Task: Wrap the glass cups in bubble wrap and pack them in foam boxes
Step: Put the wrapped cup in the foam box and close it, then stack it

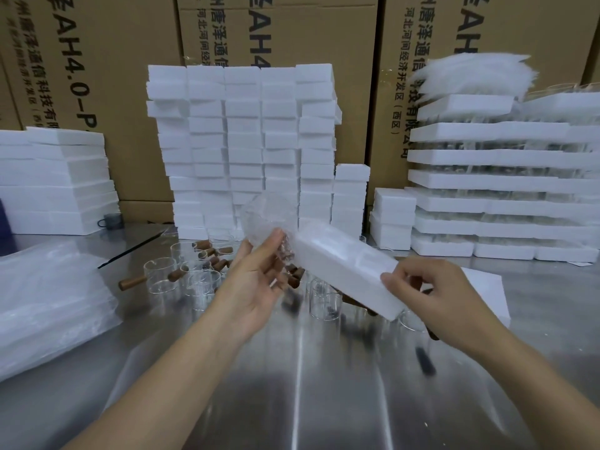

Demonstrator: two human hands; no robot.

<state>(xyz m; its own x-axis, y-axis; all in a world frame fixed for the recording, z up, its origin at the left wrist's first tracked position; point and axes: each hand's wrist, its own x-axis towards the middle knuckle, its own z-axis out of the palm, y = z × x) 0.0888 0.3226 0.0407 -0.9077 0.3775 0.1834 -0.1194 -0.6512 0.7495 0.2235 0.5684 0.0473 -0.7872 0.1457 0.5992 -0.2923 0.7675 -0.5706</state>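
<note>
The left hand curls round the bubble-wrapped cup, at 10 o'clock of the foam box, probably to slide it in. The right hand pinches the box's 4 o'clock end, tilting it. Beneath wait bare cups.

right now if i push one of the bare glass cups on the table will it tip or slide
Probably slides: the glass cup stands upright, wide for its height, on smooth steel table. Its wooden handle sticks out sideways, so it may swivel. Thin walls look fragile.
</note>
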